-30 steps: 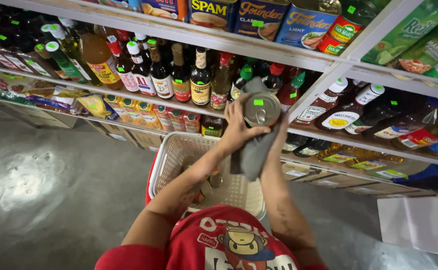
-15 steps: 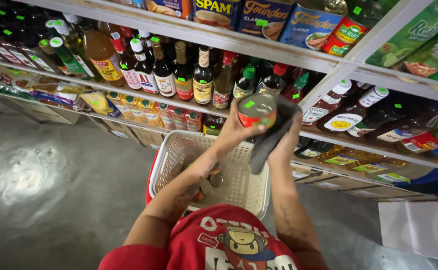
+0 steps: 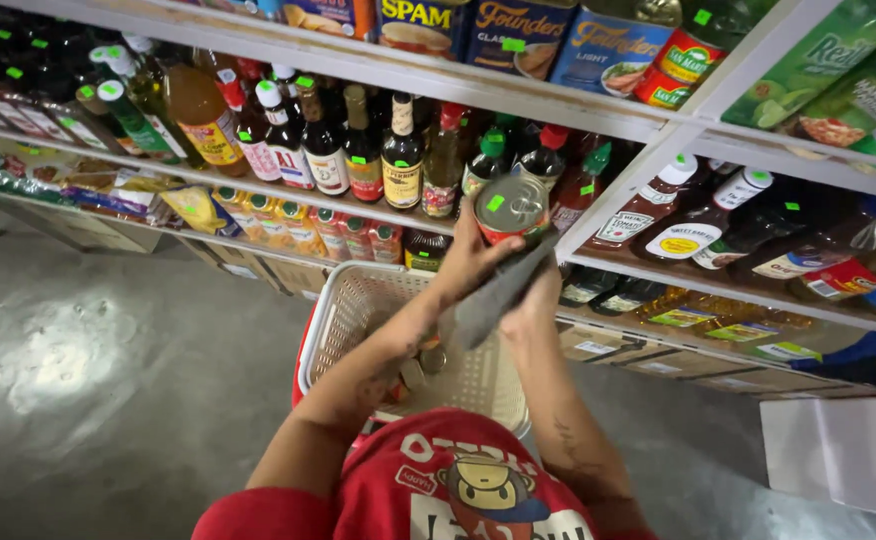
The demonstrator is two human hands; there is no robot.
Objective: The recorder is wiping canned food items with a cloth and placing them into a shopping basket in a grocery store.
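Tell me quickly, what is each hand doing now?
Left hand: closed around the can, holding it up.
Right hand: holding the grey cloth against the can.

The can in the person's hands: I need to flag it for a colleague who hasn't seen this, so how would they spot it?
Find the cream basket below the bottle shelves. Above its far edge, the left hand holds a red can against a grey cloth. Its silver lid carries a green sticker.
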